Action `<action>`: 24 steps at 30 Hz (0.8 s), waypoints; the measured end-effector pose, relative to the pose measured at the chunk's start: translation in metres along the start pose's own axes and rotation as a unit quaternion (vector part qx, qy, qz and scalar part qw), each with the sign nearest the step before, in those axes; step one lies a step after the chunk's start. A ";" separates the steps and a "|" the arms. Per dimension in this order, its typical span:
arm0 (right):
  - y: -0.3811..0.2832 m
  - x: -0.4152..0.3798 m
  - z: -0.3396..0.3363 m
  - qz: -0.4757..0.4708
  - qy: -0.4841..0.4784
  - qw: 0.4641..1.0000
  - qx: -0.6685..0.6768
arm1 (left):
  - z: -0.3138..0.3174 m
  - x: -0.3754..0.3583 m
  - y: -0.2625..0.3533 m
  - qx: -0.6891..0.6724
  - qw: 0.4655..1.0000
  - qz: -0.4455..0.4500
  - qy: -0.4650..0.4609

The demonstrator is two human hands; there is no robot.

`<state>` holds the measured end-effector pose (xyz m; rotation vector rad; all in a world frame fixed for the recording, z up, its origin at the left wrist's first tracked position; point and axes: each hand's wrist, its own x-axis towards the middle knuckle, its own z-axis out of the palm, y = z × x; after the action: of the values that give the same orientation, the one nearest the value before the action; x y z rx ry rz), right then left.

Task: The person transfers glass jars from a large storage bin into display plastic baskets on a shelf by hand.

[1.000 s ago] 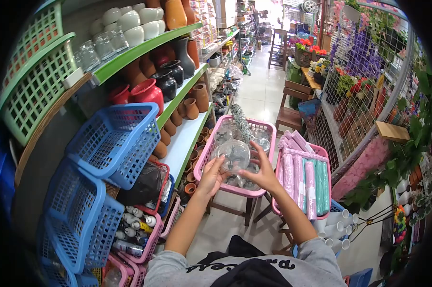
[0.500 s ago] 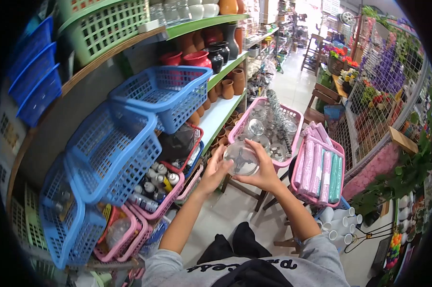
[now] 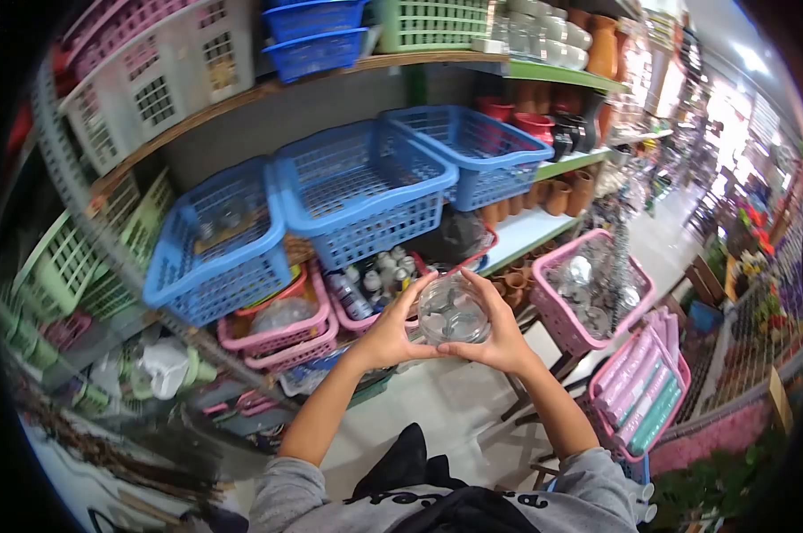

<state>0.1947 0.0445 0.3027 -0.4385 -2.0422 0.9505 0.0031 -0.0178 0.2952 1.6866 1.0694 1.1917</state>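
Note:
A round clear glass bowl point(image 3: 455, 308) is held between both hands at the middle of the view, in front of the shelves. My left hand point(image 3: 396, 330) wraps round its left side, thumb low and fingers up along the rim. On the right side my right hand point(image 3: 502, 333) grips the glass in the same way. Beyond the hands, at the right, a pink basket point(image 3: 572, 322) contains several clear glass pieces and a silvery tinsel strand point(image 3: 621, 244).
Blue baskets point(image 3: 366, 213) line the shelf ahead; one at the left point(image 3: 219, 289) has glassware inside. Pink baskets point(image 3: 281, 334) sit below. At the right, another pink basket point(image 3: 639, 382) holds wrapped rolls on the floor side. Clay pots point(image 3: 557, 197) stand on a shelf.
The view has turned left, so the blue baskets now lie ahead and the glass-filled basket is further right. Both hands still hold the bowl, now with the fingers higher round it.

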 end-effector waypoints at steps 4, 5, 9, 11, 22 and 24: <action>-0.021 0.012 0.037 0.000 -0.072 0.996 0.060 | -0.020 -0.050 0.014 0.025 0.996 -0.018 0.083; -0.025 0.016 0.047 0.008 -0.093 0.992 0.081 | -0.025 -0.062 0.018 0.029 0.994 -0.011 0.104; -0.044 0.038 0.083 -0.056 -0.144 0.986 0.062 | -0.050 -0.103 0.036 0.058 0.984 -0.012 0.169; -0.056 0.051 0.098 -0.056 -0.177 0.979 0.088 | -0.063 -0.122 0.041 0.069 0.977 -0.009 0.201; -0.123 0.138 0.198 -0.214 -0.246 0.945 -0.005 | -0.163 -0.197 0.095 0.129 0.959 -0.034 0.249; -0.136 0.156 0.209 -0.219 -0.259 0.941 -0.028 | -0.187 -0.201 0.098 0.144 0.958 -0.024 0.245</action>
<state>-0.0624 -0.0502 0.4100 0.2703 -2.4943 0.7812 -0.1983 -0.2134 0.3722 1.5987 1.6445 1.5264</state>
